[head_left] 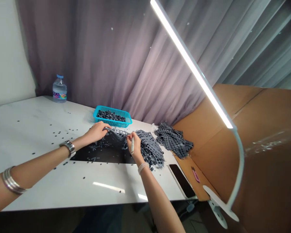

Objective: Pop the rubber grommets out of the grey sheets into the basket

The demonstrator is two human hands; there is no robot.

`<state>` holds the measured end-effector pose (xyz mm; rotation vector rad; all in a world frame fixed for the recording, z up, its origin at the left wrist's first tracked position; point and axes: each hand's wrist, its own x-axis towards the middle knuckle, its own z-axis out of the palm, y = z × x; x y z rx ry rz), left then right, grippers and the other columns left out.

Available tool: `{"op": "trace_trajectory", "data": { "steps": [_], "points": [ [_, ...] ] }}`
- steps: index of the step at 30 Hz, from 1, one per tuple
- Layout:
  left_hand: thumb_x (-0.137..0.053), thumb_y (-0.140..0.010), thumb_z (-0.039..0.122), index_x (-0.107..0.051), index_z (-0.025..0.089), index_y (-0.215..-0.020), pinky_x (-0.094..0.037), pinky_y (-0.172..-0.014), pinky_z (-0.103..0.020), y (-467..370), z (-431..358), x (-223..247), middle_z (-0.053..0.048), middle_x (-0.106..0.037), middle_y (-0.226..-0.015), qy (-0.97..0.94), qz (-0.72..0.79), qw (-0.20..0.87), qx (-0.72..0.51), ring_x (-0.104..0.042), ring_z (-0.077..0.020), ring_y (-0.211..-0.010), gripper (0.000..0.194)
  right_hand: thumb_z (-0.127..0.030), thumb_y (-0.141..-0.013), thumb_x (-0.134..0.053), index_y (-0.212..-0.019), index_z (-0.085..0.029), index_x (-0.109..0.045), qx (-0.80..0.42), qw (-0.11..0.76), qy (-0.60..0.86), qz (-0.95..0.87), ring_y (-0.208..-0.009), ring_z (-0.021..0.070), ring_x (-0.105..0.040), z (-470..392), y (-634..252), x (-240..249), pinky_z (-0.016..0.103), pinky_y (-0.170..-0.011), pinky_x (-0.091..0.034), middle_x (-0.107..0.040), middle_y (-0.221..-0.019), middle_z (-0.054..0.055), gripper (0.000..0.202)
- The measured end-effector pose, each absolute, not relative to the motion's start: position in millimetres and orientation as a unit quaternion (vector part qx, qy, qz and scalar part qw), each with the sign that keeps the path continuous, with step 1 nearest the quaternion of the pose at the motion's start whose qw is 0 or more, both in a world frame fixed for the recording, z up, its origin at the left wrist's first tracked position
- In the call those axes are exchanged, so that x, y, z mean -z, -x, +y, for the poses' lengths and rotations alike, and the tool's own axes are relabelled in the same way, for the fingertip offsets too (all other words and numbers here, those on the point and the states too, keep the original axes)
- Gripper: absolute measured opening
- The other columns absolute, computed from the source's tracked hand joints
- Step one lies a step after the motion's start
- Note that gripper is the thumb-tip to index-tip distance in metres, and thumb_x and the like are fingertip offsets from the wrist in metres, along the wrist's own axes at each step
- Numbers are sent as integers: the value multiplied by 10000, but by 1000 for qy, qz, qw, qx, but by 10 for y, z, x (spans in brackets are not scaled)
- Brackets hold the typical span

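Observation:
My left hand [99, 131] pinches the left end of a dark grey perforated sheet [120, 133], raised above a black mat [94, 153]. My right hand [135, 145] is closed around a white pen-like tool [132, 145] at the sheet's right end. Its tip is too small to make out. Beside my right hand lies a heap of grey sheets full of round holes [149, 142], with small dark discs under and around it. More little discs are scattered over the mat.
Behind my hands stands a blue basket [129, 122] of dark discs. A darker pile of sheets [174, 139] lies at the right, near a phone [181, 181] and a pink cutter [195, 174]. A water bottle [59, 90] is back left; a lamp [240, 168] leans overhead.

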<state>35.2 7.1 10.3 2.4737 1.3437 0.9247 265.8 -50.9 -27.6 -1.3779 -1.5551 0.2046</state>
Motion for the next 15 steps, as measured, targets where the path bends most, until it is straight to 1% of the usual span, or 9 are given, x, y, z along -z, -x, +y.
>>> {"op": "trace_trajectory", "data": {
  "steps": [5, 7, 9, 10, 12, 13, 15],
  "points": [
    [-480, -816, 271, -758, 185, -1060, -470, -908, -341, -775, 122, -569, -78, -749, -919, -814, 462, 79, -344, -652, -267, -965, 380, -278, -774, -493, -718, -241, -309, -56, 539, 585, -604, -678, 128, -502, -670, -2987, -72, 239, -681, -390, -520, -678, -41, 196],
    [-485, -832, 278, -750, 159, -1078, -452, -944, -359, -1075, 113, -826, -105, -740, -1015, -823, 428, 69, -367, -636, -275, -1010, 381, -314, -785, -493, -736, -240, -329, -30, 560, 592, -579, -692, 132, -507, -728, -3200, -272, 244, -680, -404, -546, -714, -27, 187],
    [-456, -864, 275, -724, 132, -1131, -425, -989, -379, -1421, 107, -1041, -132, -717, -1103, -840, 388, 84, -369, -613, -279, -1078, 404, -341, -791, -488, -746, -239, -347, 3, 572, 612, -546, -697, 138, -504, -788, -3466, -463, 248, -663, -411, -553, -729, -17, 179],
    [-419, -893, 271, -696, 112, -1180, -394, -1029, -395, -1598, 108, -1107, -149, -694, -1172, -851, 369, 99, -361, -586, -283, -1138, 430, -343, -789, -485, -749, -238, -360, 14, 570, 626, -532, -692, 139, -500, -822, -3611, -537, 249, -650, -411, -549, -723, -16, 168],
    [-385, -932, 292, -613, 140, -1305, -325, -1098, -398, -1925, 113, -1126, -133, -618, -1330, -870, 339, 119, -338, -515, -265, -1261, 463, -324, -782, -474, -741, -233, -385, 25, 536, 667, -518, -660, 136, -488, -905, -3897, -610, 245, -623, -400, -527, -686, -21, 134],
    [-413, -931, 307, -562, 168, -1362, -277, -1128, -436, -2063, 112, -1076, -125, -570, -1396, -879, 328, 128, -320, -458, -275, -1324, 477, -307, -768, -479, -725, -230, -391, 21, 502, 691, -521, -632, 129, -476, -958, -4027, -601, 240, -609, -390, -509, -655, -30, 125],
    [-521, -889, 310, -462, 236, -1442, -166, -1139, -583, -2262, 96, -877, -118, -476, -1485, -898, 309, 147, -277, -321, -334, -1419, 560, -260, -705, -530, -671, -228, -398, 12, 468, 711, -525, -562, 115, -436, -1081, -4248, -496, 237, -573, -363, -461, -579, -54, 141]
  ]
}}
